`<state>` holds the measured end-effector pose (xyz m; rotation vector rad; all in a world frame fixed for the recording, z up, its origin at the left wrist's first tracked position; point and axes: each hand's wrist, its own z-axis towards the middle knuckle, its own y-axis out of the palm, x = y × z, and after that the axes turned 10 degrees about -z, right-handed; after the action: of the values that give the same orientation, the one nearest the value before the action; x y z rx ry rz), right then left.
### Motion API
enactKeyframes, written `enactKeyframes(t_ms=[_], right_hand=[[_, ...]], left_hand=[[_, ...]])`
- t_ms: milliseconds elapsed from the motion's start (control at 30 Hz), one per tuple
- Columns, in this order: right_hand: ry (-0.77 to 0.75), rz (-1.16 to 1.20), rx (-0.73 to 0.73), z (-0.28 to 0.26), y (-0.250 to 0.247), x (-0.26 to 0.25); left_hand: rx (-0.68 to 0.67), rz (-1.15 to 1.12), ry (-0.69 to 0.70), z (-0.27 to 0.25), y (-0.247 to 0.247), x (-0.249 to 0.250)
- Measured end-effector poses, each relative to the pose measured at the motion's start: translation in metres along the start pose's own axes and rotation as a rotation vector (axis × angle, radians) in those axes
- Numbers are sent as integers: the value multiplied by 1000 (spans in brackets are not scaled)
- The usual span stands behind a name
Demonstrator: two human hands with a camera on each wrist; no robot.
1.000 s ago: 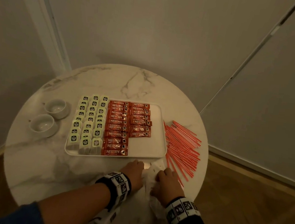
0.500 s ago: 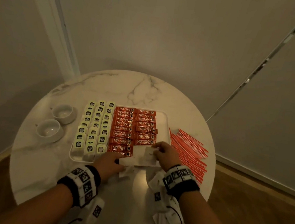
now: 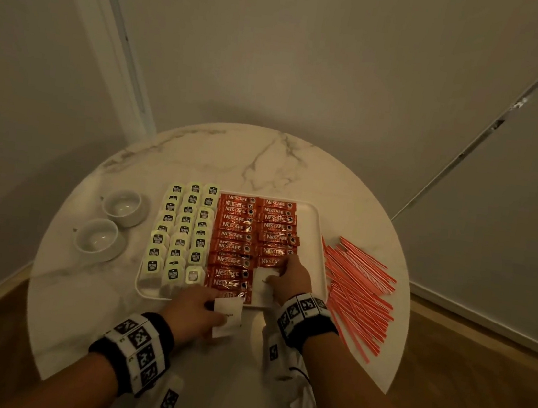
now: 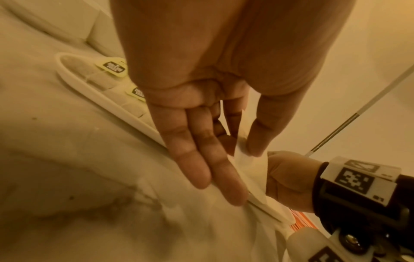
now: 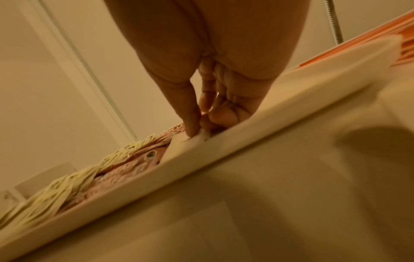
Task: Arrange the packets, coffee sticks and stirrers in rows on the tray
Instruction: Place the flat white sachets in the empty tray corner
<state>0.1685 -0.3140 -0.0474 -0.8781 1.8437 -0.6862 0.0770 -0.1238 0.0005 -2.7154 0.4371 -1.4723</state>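
Observation:
A white tray (image 3: 314,253) holds three columns of tea bags (image 3: 183,230) and two columns of red coffee sticks (image 3: 233,236). My right hand (image 3: 292,278) is inside the tray below the shorter coffee column. It pinches a white packet (image 3: 261,281) that lies on the tray floor; the right wrist view shows thumb and fingers on this packet (image 5: 181,147) behind the rim (image 5: 224,152). My left hand (image 3: 193,310) holds a small stack of white packets (image 3: 228,319) between thumb and fingers at the tray's front rim. Red stirrers (image 3: 358,289) lie loose on the table, right of the tray.
Two small white cups (image 3: 123,206) (image 3: 97,238) stand left of the tray on the round marble table (image 3: 266,162). Walls close in behind the table. Camera cables and white tags hang near the table's front edge by my wrists.
Both hands moved from the table's front edge up to the tray. The right hand carried a white packet onto the tray floor; the left hand stopped at the front rim with the other packets.

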Motion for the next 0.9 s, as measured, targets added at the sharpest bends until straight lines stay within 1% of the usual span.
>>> enactKeyframes(t_ms=[233, 367, 433, 500, 533, 567, 667, 700, 733, 800, 900], right_hand=[[-43, -36, 17, 6, 6, -2], [-63, -16, 29, 6, 5, -1], [-75, 26, 69, 2, 0, -1], [-93, 67, 150, -8, -10, 0], [-96, 87, 166, -16, -17, 1], [-105, 128, 138, -24, -22, 4], [-138, 306, -144, -45, -30, 13], [-152, 304, -191, -50, -29, 16], [-161, 268, -186, -52, -28, 20], [-150, 226, -109, -53, -28, 27], [-47, 201, 2, -40, -33, 40]], left_hand=[[-21, -17, 7, 0, 3, 4], [-21, 19, 6, 4, 6, 7], [-25, 77, 20, 9, 8, 9], [-26, 143, 52, 15, 11, 12], [-18, 144, 70, 18, 14, 14], [-10, 127, 81, 21, 17, 15], [-10, 99, 111, 29, 27, 23], [-20, 119, 128, 33, 30, 25], [-29, 147, 146, 36, 33, 27], [-13, 215, 175, 43, 41, 28], [114, 329, 261, 51, 51, 27]])
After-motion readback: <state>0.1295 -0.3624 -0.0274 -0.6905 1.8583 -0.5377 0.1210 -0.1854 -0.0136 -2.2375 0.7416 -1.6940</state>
